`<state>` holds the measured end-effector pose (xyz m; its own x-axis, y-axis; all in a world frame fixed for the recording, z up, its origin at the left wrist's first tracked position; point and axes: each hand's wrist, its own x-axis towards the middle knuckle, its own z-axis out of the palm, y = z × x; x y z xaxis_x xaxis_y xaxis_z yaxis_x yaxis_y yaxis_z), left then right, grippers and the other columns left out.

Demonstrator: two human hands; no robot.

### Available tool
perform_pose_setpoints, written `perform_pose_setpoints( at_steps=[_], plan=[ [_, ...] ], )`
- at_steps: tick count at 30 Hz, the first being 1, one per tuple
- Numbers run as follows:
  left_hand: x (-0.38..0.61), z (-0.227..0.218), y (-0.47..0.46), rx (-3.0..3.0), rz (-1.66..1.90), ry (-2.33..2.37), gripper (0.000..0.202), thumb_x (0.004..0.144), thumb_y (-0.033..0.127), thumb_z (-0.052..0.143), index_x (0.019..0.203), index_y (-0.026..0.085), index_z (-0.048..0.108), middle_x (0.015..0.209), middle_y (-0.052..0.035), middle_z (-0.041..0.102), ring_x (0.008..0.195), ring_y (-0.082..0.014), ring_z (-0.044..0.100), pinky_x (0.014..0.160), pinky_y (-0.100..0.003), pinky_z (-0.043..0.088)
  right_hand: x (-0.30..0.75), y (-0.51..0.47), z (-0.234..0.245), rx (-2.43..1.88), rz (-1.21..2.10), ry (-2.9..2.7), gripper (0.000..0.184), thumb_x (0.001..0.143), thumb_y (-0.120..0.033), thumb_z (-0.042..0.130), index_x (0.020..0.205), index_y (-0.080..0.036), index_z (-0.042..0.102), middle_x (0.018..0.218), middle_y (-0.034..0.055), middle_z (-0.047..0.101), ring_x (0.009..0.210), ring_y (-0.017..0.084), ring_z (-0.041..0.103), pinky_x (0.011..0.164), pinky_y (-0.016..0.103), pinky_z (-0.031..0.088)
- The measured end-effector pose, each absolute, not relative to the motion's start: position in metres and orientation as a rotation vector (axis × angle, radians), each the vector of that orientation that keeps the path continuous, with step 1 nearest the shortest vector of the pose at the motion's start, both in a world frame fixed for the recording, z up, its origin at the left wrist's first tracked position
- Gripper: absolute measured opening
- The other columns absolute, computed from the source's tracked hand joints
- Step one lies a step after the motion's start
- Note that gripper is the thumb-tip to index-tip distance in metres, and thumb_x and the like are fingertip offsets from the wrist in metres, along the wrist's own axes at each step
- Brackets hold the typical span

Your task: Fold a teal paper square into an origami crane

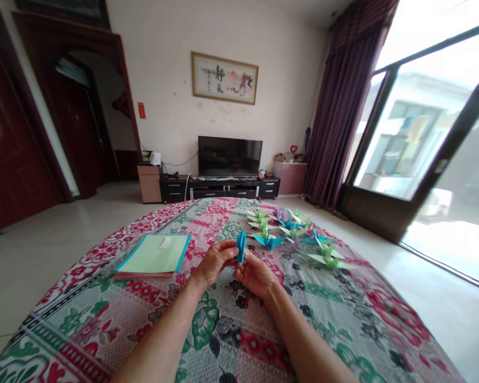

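A small piece of folded blue paper is held upright above the middle of the table. My left hand pinches it from the left side, fingers closed. From the lower right, my right hand grips its bottom end between thumb and fingers. The paper's finer folds are too small to make out. Beyond my right hand stand several finished paper cranes in green, blue and purple, among them a blue crane and a light green crane.
A stack of square coloured paper, light green on top with a small white piece, lies on the left. A flowered cloth covers the round table. Beyond it stand a television and a low black cabinet.
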<state>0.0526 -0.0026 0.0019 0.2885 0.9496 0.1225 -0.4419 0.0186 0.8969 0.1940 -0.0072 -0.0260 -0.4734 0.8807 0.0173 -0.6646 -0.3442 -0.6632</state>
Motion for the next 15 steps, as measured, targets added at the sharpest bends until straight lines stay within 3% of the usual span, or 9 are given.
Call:
perform_pose_setpoints(
  at_steps=[15],
  plan=[
    [0.0623, 0.0040, -0.0022, 1.266, 1.398, 0.814, 0.027, 0.062, 0.028, 0.068, 0.085, 0.015, 0.063, 0.068, -0.0006, 0.065, 0.060, -0.0123, 0.058, 0.056, -0.022, 0.044, 0.1922, -0.0074, -0.0232, -0.440, 1.928, -0.765, 0.023, 0.070, -0.025, 0.069, 0.090, -0.020, 0.059, 0.072, -0.0028, 0.065, 0.063, 0.009, 0.061, 0.062, 0.022, 0.050]
  ],
)
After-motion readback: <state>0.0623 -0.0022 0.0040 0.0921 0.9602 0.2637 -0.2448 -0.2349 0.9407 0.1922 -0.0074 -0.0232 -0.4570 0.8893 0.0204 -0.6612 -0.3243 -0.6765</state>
